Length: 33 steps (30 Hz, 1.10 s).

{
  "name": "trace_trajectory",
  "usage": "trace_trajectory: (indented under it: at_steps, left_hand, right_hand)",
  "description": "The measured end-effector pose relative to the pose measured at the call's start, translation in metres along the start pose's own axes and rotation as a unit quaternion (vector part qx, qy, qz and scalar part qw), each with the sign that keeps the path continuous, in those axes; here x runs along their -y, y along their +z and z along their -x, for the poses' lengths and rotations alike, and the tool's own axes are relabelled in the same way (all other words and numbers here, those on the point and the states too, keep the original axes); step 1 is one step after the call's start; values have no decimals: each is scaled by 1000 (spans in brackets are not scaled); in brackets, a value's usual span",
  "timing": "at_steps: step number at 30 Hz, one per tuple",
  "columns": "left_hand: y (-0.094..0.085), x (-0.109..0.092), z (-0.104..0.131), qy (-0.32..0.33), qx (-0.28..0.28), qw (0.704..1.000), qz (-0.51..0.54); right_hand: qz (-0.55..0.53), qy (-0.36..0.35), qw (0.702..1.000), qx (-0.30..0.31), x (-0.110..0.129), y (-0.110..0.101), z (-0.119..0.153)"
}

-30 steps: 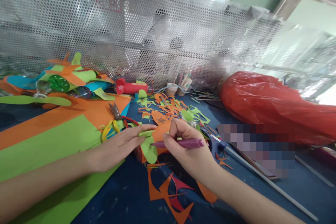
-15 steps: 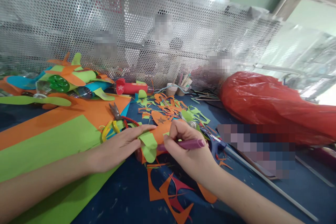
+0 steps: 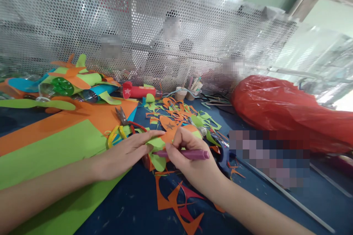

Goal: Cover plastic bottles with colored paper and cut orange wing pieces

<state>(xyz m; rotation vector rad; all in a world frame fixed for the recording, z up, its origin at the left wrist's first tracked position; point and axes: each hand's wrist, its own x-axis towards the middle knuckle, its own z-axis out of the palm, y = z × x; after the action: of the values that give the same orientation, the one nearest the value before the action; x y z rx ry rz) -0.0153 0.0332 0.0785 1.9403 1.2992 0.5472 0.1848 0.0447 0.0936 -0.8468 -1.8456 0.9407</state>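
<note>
My right hand (image 3: 197, 154) pinches a purple marker (image 3: 193, 154), its tip on a rounded green paper flap (image 3: 158, 162). That flap sits on a plastic bottle wrapped in orange paper (image 3: 168, 137). An orange paper fin with a drawn star (image 3: 166, 120) stands at the bottle's far side, and the clear bottle neck (image 3: 203, 131) shows beyond my right hand. My left hand (image 3: 124, 156) holds the bottle at its left end, index finger across the top and thumb on the green flap. Its other fingers are hidden.
Scissors (image 3: 122, 117) and pliers-like yellow handles (image 3: 113, 137) lie left of the bottle. Paper scraps (image 3: 176, 205) litter the blue table. A glue gun (image 3: 224, 156), a white stick (image 3: 286, 194) and a red plastic bag (image 3: 275, 110) are at right. Paper-covered bottles (image 3: 91, 80) stand behind.
My right hand has moved slightly left with the marker, bringing its tip further onto the green flap. My left hand keeps its place on the bottle.
</note>
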Motion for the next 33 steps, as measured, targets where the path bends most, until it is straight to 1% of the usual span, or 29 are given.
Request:
trace_trajectory:
  at_steps: [4, 8, 12, 15, 20, 25, 33]
  left_hand:
    - [1, -1, -2, -6, 0, 1000, -3]
    - [1, -2, -1, 6, -3, 1000, -14]
    - [1, 0, -1, 8, -9, 1000, 0]
    - [1, 3, -1, 7, -13, 1000, 5]
    - [1, 4, -1, 6, -9, 1000, 6]
    - [2, 6, -1, 7, -12, 1000, 6]
    - [2, 5, -1, 16, -18, 1000, -15]
  right_hand:
    - [-22, -5, 1000, 5, -4, 2, 1]
    - [-24, -7, 1000, 6, -4, 2, 1]
    - [-26, -13, 999, -17, 2, -6, -1]
    - [-48, 13, 998, -32, 4, -12, -5]
    - [-100, 63, 993, -6, 0, -14, -9]
    - [-84, 70, 994, 6, 0, -12, -9]
    - [-65, 57, 996, 5, 0, -12, -8]
